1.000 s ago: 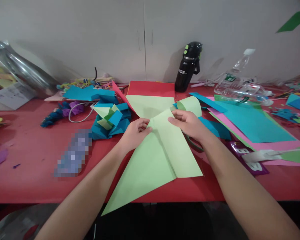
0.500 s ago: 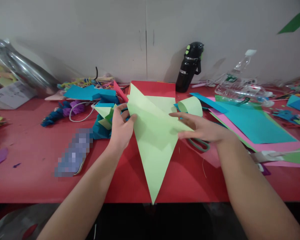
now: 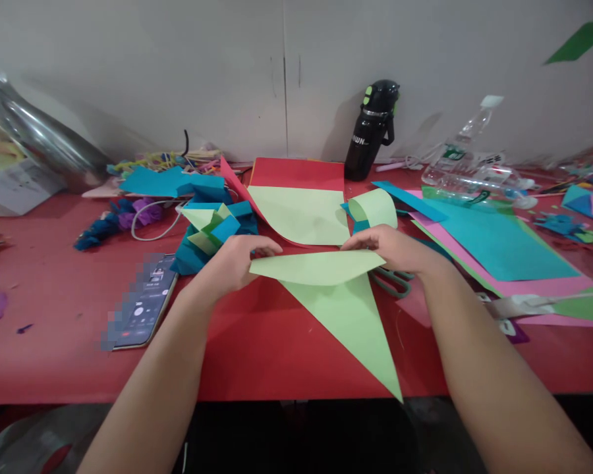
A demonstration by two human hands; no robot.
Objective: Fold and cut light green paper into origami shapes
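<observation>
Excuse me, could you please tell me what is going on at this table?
A person is handling a light green sheet over the red table, with the left hand at one end and the right hand at the other. Its upper part is bent over, and a pointed corner reaches toward the table's near edge. Another pale green sheet lies beyond; a phone rests to the left.

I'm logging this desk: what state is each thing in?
Green paper, bent, held between left hand and right hand
Phone, face up, screen lit
Black bottle, upright, lid shut
Standing clear bottle, capped
Other clear bottle, on its side
Silver jug, standing
Green sheet, curled
Scissors, blades hidden, cannot tell
</observation>
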